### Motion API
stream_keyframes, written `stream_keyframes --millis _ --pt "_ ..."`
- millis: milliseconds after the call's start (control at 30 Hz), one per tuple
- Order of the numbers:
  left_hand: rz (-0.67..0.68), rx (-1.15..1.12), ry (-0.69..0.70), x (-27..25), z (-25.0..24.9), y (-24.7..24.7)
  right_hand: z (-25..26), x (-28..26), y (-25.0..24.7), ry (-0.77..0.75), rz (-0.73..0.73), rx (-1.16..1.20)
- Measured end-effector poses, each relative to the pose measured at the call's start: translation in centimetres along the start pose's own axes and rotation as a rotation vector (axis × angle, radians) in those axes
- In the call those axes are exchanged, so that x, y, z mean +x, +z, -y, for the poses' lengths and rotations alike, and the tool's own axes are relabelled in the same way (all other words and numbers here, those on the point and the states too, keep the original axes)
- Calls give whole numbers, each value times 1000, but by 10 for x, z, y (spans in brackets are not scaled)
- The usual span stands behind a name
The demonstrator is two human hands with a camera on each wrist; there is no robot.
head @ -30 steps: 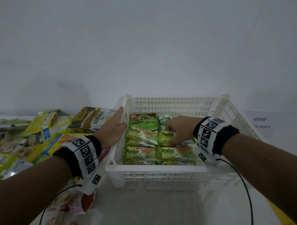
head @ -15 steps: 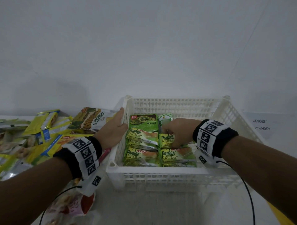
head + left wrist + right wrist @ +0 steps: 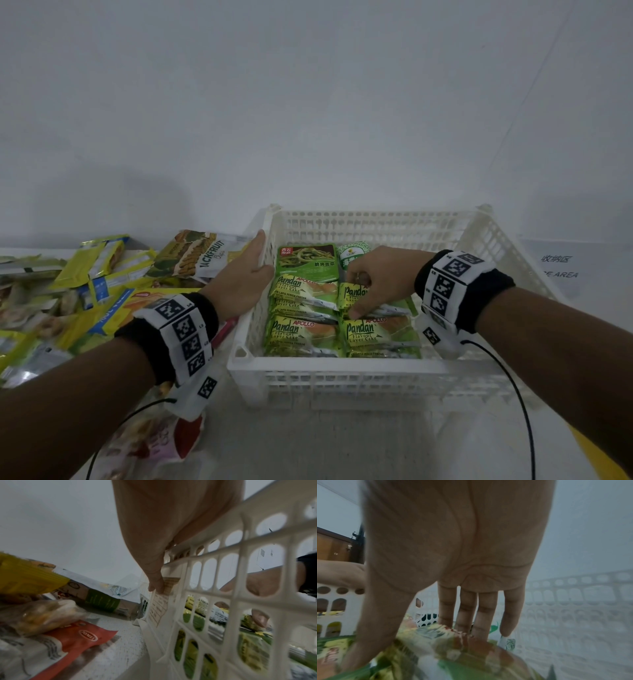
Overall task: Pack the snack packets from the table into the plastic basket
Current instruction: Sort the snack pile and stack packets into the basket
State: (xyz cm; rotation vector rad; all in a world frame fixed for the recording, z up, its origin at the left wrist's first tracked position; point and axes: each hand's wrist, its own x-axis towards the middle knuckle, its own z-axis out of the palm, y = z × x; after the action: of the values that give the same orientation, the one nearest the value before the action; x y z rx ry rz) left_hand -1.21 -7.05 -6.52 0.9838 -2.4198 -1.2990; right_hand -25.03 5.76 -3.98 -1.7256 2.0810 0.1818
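A white plastic basket point(image 3: 342, 366) stands on the table and holds several green Pandan cake packets point(image 3: 305, 334) in rows. Behind them lie a dark green packet point(image 3: 306, 262) and a pale green one point(image 3: 352, 253). My right hand point(image 3: 380, 274) is inside the basket and pinches one Pandan packet point(image 3: 351, 294) between thumb and fingers; the right wrist view shows the same packet point(image 3: 453, 649) under the fingers point(image 3: 467, 608). My left hand point(image 3: 245, 277) holds the basket's left wall point(image 3: 240, 601), fingers straight along the outside, thumb over the rim.
Loose packets are piled left of the basket: a jackfruit bag point(image 3: 202, 255), yellow packets point(image 3: 89, 260) and a red and white packet point(image 3: 171, 442) near my left wrist. A paper sign point(image 3: 558, 265) lies to the right. A white wall rises right behind the basket.
My right hand has shifted slightly left with the Pandan packet in the basket's second row. The left hand has stayed on the basket's left wall.
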Motion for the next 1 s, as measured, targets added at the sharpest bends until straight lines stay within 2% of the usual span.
stream_keyframes --millis 367,667,1000 --pt "4 7 7 -1 0 -1 4 -1 -1 -7 16 7" --pt "8 28 27 0 3 -1 22 7 -7 -81 -132 -13" --pt "-6 57 41 1 5 -2 53 28 -2 -123 -78 -95"
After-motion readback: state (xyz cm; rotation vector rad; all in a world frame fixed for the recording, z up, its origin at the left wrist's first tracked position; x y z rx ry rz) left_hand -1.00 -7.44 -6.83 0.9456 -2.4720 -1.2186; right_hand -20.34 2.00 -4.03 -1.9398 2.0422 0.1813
